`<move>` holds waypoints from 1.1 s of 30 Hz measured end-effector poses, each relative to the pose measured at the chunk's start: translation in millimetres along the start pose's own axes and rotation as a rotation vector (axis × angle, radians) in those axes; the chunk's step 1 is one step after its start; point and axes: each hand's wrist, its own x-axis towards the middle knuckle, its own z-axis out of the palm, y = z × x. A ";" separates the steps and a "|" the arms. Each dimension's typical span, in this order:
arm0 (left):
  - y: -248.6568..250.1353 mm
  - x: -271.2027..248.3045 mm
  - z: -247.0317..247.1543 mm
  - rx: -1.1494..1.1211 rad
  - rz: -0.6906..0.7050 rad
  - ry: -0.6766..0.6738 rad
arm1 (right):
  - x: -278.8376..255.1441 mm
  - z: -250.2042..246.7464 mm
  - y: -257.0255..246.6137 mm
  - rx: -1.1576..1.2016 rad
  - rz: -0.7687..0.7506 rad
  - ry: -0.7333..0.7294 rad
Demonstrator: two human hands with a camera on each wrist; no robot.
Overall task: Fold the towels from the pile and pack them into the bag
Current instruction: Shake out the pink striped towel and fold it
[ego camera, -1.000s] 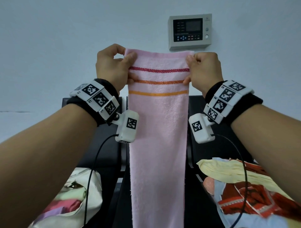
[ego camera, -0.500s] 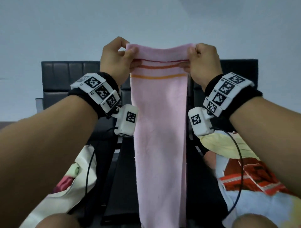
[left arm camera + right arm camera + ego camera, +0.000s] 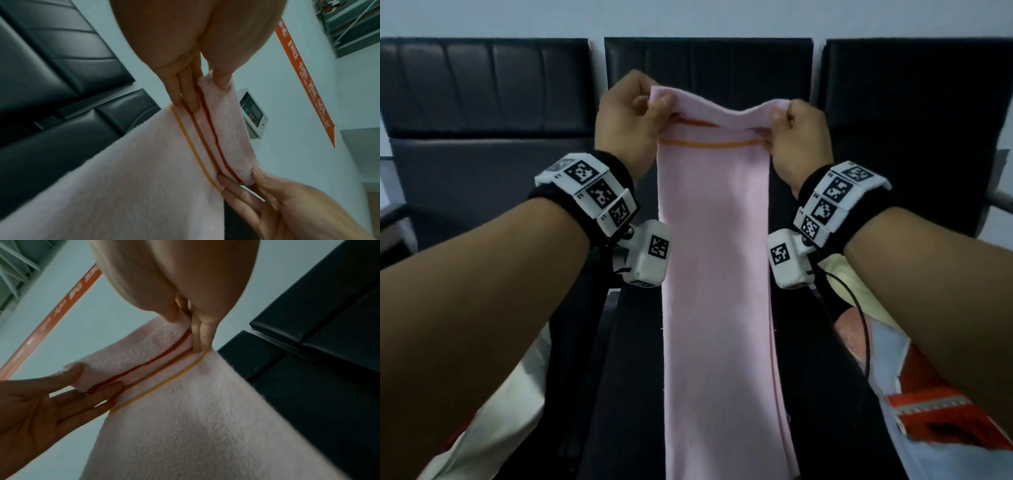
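At far left, a pale printed fabric bag (image 3: 493,404) lies low beside the left forearm; I cannot tell whether any towel is in it yet. The long pink terry towel with red and orange stripes (image 3: 717,274) hangs in front of the row of black padded seats (image 3: 482,102), narrowed to a doubled strip, so by my reading the lengthwise fold is made and the cross folds and the packing remain. At far right a heap of red, cream and pale blue cloth (image 3: 928,394) waits, probably the pile.

The left hand (image 3: 625,130) pinches the towel's top left corner, thumb on the far face, fingers (image 3: 185,91) flat along the stripes. The right hand (image 3: 798,137) pinches the top right corner the same way, fingers (image 3: 202,335) nearly straight against the striped band.
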 end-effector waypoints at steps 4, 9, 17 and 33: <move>-47.3 16.4 16.4 -0.013 -0.059 -0.004 | 17.1 27.6 27.4 -0.060 -0.016 -0.017; -107.1 27.4 35.9 -0.039 -0.115 -0.025 | 50.5 61.0 67.6 -0.063 -0.008 -0.024; -189.7 4.9 54.0 0.019 -0.282 -0.087 | 44.5 103.2 147.2 -0.085 0.119 -0.128; -166.1 -170.3 42.8 0.210 -0.622 -0.377 | -133.7 33.5 198.3 -0.094 0.398 -0.289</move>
